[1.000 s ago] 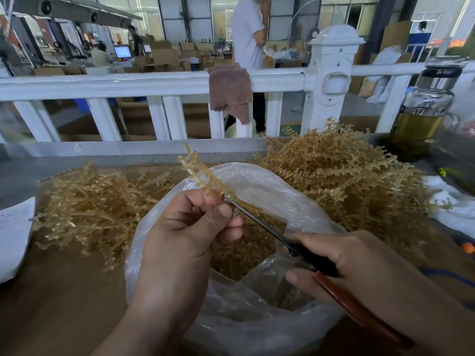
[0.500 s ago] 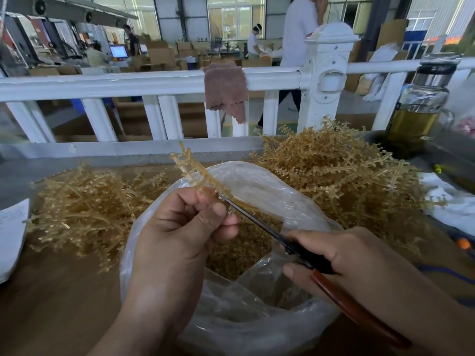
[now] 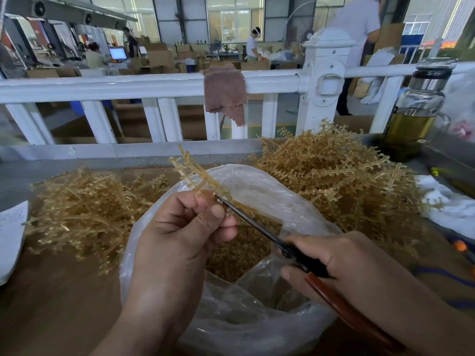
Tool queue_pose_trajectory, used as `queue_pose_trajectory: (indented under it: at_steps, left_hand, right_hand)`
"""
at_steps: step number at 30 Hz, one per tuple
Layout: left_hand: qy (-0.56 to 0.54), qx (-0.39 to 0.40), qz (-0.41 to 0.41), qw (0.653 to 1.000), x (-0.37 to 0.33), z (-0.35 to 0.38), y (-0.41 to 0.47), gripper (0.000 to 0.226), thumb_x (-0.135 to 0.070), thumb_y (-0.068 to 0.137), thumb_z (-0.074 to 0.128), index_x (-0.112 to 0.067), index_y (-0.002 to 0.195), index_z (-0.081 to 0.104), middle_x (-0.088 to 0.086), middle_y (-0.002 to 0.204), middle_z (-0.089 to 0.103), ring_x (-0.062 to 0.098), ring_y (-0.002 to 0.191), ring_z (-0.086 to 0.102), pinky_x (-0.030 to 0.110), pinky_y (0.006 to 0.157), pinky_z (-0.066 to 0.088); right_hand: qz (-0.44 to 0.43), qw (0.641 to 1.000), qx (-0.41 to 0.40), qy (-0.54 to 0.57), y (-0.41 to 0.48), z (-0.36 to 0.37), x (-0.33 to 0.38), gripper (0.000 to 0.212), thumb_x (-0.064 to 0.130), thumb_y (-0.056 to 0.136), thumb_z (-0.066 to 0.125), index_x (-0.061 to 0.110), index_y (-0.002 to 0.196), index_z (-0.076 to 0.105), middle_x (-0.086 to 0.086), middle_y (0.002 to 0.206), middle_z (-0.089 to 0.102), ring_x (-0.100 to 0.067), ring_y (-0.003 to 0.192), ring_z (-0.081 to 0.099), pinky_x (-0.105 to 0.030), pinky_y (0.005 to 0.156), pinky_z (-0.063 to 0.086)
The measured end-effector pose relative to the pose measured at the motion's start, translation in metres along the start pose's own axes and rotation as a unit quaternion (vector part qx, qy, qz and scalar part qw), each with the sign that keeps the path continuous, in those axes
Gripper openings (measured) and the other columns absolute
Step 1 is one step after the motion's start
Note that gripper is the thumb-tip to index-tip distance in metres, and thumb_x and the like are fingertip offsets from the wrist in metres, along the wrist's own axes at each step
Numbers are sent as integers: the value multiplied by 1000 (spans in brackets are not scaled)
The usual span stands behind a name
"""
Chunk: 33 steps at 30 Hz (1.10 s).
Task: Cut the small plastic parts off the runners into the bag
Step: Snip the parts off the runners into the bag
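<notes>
My left hand pinches a tan plastic runner that sticks up and away over a clear plastic bag. My right hand grips scissors with black blades and a red-brown handle. The blade tips meet the runner right at my left fingertips. Inside the bag lies a heap of small tan cut parts.
A pile of tan runners rises at the right, another pile lies at the left. A white railing with a brown cloth crosses behind. A glass jug stands far right; paper at left, white cloth at right.
My hands, the runner and the scissors hold nearly the same pose. A person in white behind the railing has walked to the right.
</notes>
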<state>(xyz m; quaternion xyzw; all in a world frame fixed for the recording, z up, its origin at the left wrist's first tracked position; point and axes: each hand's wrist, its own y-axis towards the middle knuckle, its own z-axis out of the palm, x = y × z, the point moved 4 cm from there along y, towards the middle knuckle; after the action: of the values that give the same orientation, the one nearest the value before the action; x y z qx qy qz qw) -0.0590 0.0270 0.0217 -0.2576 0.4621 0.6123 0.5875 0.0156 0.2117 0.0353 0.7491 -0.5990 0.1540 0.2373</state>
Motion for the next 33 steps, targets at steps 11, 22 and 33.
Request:
queue_pose_trajectory:
  at_steps: [11, 22, 33]
  left_hand:
    - [24, -17, 5, 1000, -1, 0, -3, 8, -23, 74, 70, -26, 67, 72, 6, 71, 70, 16, 67, 71, 23, 59, 57]
    - [76, -22, 43, 996, -1, -2, -6, 3, -32, 71, 72, -31, 69, 70, 8, 75, 74, 19, 73, 75, 23, 60, 57]
    - [95, -21, 54, 994, -1, -1, -7, 6, -38, 69, 77, -35, 69, 72, 8, 75, 75, 19, 73, 76, 24, 62, 58]
  right_hand:
    - [-3, 1000, -5, -28, -1, -5, -1, 44, 62, 81, 50, 34, 112, 65, 18, 78, 66, 3, 74, 62, -16, 60, 45]
    - [-14, 997, -38, -69, -4, -4, 2, 59, 71, 78, 36, 38, 121, 57, 22, 81, 65, 2, 78, 60, -20, 66, 48]
    - [-21, 994, -56, -89, -4, -7, 7, 52, 64, 82, 38, 34, 116, 65, 19, 76, 66, -2, 68, 61, -22, 59, 50]
